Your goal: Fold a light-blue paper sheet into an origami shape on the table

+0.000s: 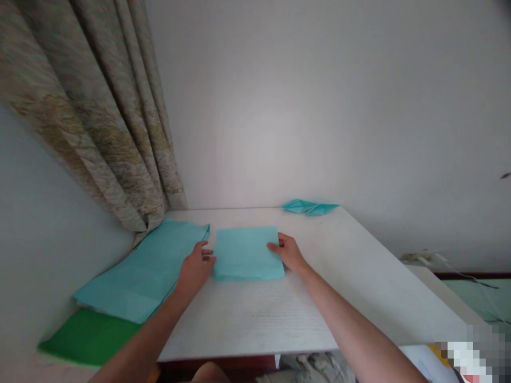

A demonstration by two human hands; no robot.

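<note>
A square sheet of pale teal paper [247,254] lies flat on the white table [247,319], between my hands. My left hand [195,268] touches the sheet's left edge, with its fingers spread. My right hand [288,252] rests at the right edge, and its fingertips reach onto the paper. Neither hand visibly grips the sheet. To the left of my left hand lies a larger pile of teal paper [139,271], with a green sheet [88,336] under its near end. A folded teal paper piece [309,207] sits at the table's far edge.
A patterned beige curtain [99,106] hangs at the left corner, and a pale wall [319,106] rises behind the table. Beyond the table's right edge, a lower white surface [443,287] and a cable [435,260] show.
</note>
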